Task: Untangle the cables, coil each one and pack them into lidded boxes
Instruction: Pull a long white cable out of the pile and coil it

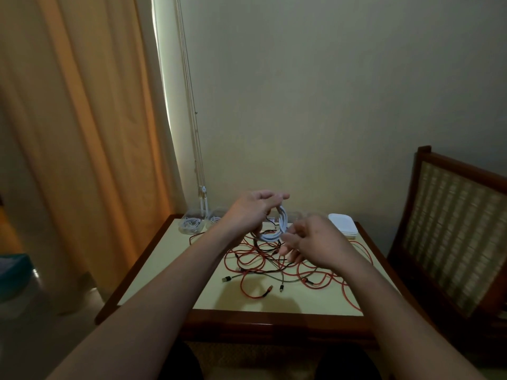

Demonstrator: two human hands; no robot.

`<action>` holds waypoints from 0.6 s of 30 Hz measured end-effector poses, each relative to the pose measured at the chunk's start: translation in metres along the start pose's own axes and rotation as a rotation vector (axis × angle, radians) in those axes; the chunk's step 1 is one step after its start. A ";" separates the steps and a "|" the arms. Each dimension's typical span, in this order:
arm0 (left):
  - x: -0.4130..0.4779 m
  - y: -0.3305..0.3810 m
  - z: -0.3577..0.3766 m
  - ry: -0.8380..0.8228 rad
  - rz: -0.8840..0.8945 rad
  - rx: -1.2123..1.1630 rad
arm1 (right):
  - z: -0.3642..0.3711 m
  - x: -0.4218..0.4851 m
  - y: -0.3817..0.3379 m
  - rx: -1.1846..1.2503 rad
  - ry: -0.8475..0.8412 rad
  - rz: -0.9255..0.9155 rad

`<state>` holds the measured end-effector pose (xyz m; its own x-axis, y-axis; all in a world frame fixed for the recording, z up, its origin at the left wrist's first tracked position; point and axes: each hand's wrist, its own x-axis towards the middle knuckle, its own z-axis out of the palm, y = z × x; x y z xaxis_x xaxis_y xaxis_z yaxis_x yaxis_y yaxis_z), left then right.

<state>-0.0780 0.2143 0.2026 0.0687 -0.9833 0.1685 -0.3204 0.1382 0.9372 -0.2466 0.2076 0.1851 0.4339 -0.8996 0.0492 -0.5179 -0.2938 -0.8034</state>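
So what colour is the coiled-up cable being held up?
White. The coiled cable, gripped by the left hand, shows clearly in the head view.

The right hand is motion-blurred, so its hold on the white cable coil is unclear. The left hand hides the coil's upper left. The wooden chair is cut off at the right edge.

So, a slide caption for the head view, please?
Left hand and right hand hold a coiled white cable above tangled red cables on the table.
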 end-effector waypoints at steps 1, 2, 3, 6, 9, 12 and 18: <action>0.002 -0.001 -0.003 0.024 -0.057 -0.032 | -0.004 -0.002 0.001 -0.045 0.006 -0.012; 0.006 -0.003 -0.006 0.027 -0.140 -0.119 | -0.009 -0.004 0.003 -0.063 0.012 -0.015; 0.009 -0.004 -0.008 0.011 -0.222 -0.240 | -0.014 -0.005 0.005 -0.069 0.017 -0.018; 0.013 -0.007 -0.010 -0.032 -0.279 -0.393 | -0.025 -0.007 0.009 -0.102 0.039 -0.054; 0.008 0.000 -0.007 -0.066 -0.181 -0.341 | -0.031 -0.007 0.017 -0.174 0.121 -0.109; 0.003 0.007 -0.005 -0.096 -0.138 -0.392 | -0.033 -0.004 0.026 -0.227 0.264 -0.177; 0.001 0.020 0.004 -0.087 -0.135 -0.652 | -0.024 0.001 0.034 -0.273 0.565 -0.361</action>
<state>-0.0880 0.2158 0.2198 -0.0171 -0.9992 0.0369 0.3238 0.0294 0.9457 -0.2811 0.1892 0.1722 0.2032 -0.7394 0.6419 -0.6118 -0.6077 -0.5064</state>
